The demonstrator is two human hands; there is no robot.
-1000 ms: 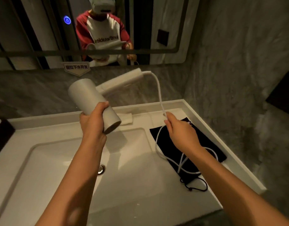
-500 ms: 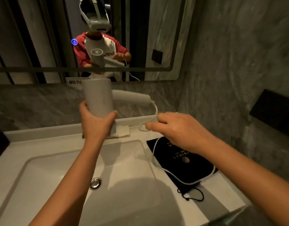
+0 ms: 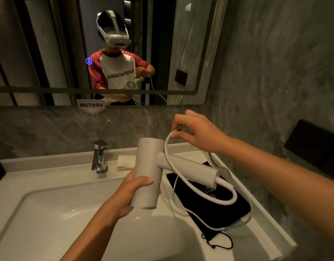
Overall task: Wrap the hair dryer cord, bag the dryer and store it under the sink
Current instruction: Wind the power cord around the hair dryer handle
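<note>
A pale grey hair dryer point(image 3: 148, 170) stands upright above the sink, its handle pointing right. My left hand point(image 3: 132, 193) grips the lower barrel. The white cord point(image 3: 205, 197) leaves the handle's end, curls back in one loop over the handle and rises to my right hand point(image 3: 196, 132), which pinches it above the barrel. The rest of the cord trails down over a black drawstring bag point(image 3: 219, 210) lying flat on the counter to the right of the basin.
The white sink point(image 3: 49, 213) fills the lower left, with a chrome faucet point(image 3: 99, 157) and a folded white cloth point(image 3: 125, 162) behind. A mirror point(image 3: 49, 53) hangs above. A grey stone wall with a black box point(image 3: 313, 146) stands close on the right.
My right hand has lifted the cord up and over the handle, forming a loop. The dryer has come lower and nearer, its handle now angled down right. The camera has tilted up.
</note>
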